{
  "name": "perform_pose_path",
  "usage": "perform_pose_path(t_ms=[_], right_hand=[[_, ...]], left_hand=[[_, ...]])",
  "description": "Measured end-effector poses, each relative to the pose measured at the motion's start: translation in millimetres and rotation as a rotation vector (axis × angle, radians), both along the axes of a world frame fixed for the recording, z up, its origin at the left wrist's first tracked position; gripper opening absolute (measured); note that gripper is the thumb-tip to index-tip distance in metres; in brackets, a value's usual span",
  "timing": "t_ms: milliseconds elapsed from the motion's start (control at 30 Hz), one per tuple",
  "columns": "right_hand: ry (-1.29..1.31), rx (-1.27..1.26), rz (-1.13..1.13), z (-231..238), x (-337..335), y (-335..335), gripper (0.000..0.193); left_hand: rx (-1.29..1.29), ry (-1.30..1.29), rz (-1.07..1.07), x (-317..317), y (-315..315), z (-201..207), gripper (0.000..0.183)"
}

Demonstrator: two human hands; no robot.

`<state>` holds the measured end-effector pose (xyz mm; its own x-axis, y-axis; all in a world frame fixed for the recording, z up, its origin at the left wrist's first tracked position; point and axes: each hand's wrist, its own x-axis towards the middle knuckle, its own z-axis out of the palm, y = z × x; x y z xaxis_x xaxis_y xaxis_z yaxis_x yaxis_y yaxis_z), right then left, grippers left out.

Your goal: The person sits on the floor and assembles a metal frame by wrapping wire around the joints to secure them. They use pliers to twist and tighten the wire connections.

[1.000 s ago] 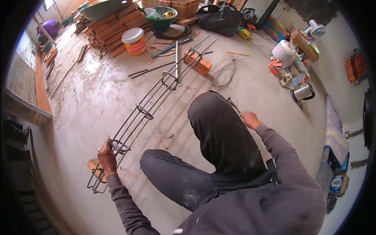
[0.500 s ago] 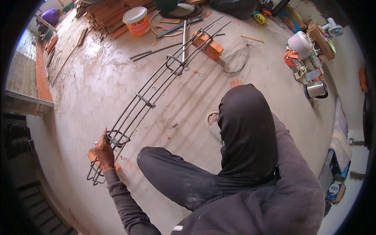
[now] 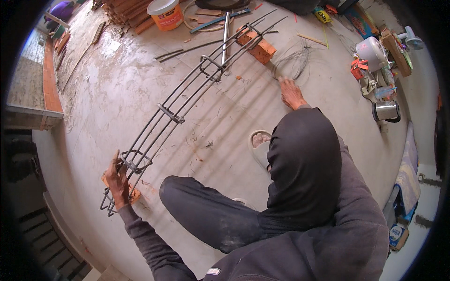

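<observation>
Head view: left hand (image 3: 117, 181) holds cage (image 3: 176, 118) (5 hoops (image 3: 216, 76) seem placed), right hand (image 3: 291, 93) apart, grip unclear, beside unattached wire (image 3: 306, 51)

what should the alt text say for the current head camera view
A person's left hand is on the near end of a long metal rod frame propped on bricks; the right hand is beside loose wire. Beyond stands a white and orange bucket.
</observation>
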<state>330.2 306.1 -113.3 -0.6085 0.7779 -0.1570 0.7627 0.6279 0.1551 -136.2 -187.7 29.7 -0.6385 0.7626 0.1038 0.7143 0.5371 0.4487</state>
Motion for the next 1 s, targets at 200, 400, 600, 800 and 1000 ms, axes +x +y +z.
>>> perform_pose_path(t_ms=[200, 400, 600, 800, 1000], right_hand=[[0.004, -0.019, -0.002, -23.3, -12.6, 2.6, 0.062], [-0.094, -0.009, -0.066, -15.1, -7.3, -9.3, 0.029], [-0.005, -0.055, -0.129, -11.4, 3.7, -24.4, 0.021], [0.341, -0.293, -0.153, 16.5, 3.4, -59.2, 0.015], [0.616, -0.606, -0.02, 55.0, -37.3, -121.0, 0.025]], left_hand=[[0.412, -0.021, 0.245, 69.8, 42.6, 82.5, 0.038], [0.566, -0.101, -0.196, 129.0, 154.6, 62.9, 0.029], [0.413, -0.329, -0.502, 194.5, 206.6, 11.6, 0.027], [0.188, -0.559, -0.461, 202.8, 199.6, -58.3, 0.028], [0.164, -1.103, -0.372, 230.6, 212.5, -78.2, 0.044]])
